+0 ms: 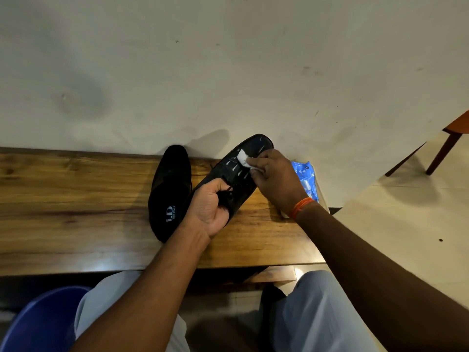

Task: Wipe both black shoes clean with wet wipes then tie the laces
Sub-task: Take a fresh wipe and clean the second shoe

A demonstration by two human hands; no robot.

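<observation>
shoe number one, the glossy black lace-up, is up off the wooden bench, tilted with its toe pointing away toward the wall. left hand grips it from below at the heel end, fingers curled round the opening, loose black laces bunched against the fingertips. right hand comes in from the right, fingers pinching a white wet wipe and pressing it on the shiny upper near the toe; wet streaks gleam on the leather just beside it. an orange thread band sits on that wrist.

second black shoe lies on the bench just left of the held one, toe to the wall, matte, and its insole reads "i.d" in white, with smaller print that looks like "city style", too small to be sure. the raised shoe and left hand overlap its right edge.

blue wipes packet lies at the bench's right end, partly hidden behind the right hand and wrist; its printing is too small to read. pale trousers fill the bottom, a blue plastic tub sits lower left, a wooden chair leg far right on the tiled floor.
</observation>
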